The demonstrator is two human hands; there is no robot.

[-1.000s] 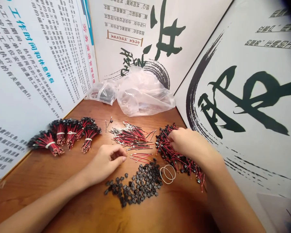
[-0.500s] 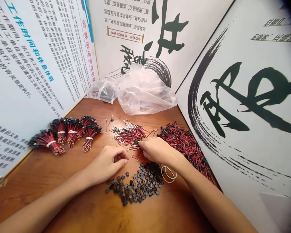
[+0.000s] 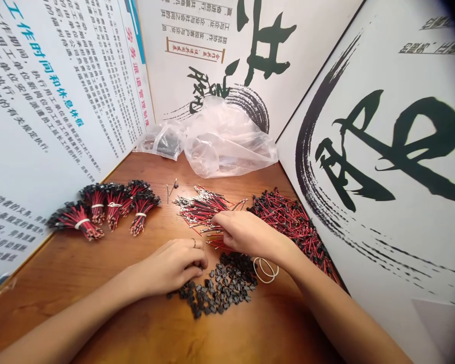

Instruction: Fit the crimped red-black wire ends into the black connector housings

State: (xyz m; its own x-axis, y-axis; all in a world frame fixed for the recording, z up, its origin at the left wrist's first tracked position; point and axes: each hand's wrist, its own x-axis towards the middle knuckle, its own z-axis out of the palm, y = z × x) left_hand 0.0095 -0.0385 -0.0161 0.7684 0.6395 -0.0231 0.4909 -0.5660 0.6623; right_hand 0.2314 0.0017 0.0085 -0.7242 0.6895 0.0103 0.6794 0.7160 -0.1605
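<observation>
Head view: the right hand (image 3: 248,233) is held narrow, its fingertips (image 3: 217,218) brought together at the near edge of a loose pile of red-and-black wires (image 3: 202,210); whether a wire is pinched cannot be told. The long axis of the wires runs roughly across the view, and the pile lies ahead of the right hand and to its left, in contact with the fingertips. The left hand (image 3: 172,267), with a ring (image 3: 194,243) on one finger, is curled narrow at the upper edge of a heap of black plastic connectors (image 3: 222,285); anything held is hidden from view. The right hand is nearer the wires, the left nearer the connectors. On the wooden worktop (image 3: 98,283), tied bundles of wired connectors (image 3: 102,210) are laid to the left, and a loose heap of wired connectors (image 3: 290,222) to the right, with rubber bands (image 3: 265,270) beside it. Clear plastic bags (image 3: 227,141) are piled against the printed wall panels (image 3: 382,151).
</observation>
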